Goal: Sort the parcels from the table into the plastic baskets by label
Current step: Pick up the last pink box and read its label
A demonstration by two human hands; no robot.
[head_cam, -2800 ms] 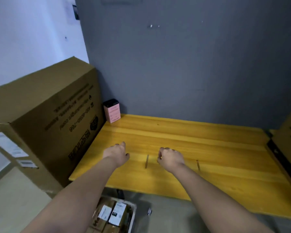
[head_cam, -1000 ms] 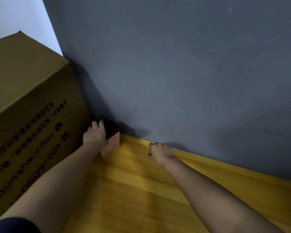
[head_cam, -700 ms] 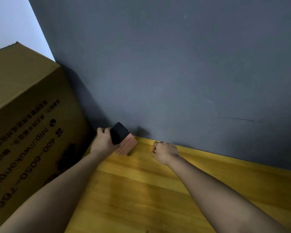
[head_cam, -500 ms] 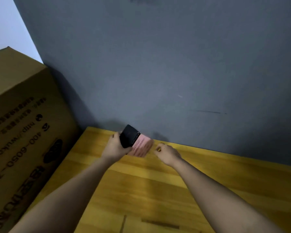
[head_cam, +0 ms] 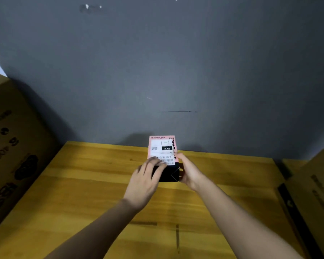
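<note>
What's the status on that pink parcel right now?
Both hands on it: left hand and right hand grip the pink parcel over the table, white label up. No baskets in view. Nothing in the way.

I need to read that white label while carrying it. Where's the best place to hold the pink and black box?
Grip the pink and black box by its black near end, one hand on each long side, as the left hand and right hand roughly do. Its narrow, elongated shape suits a side clamp, though the left fingers overlap the white label's lower edge.
</note>
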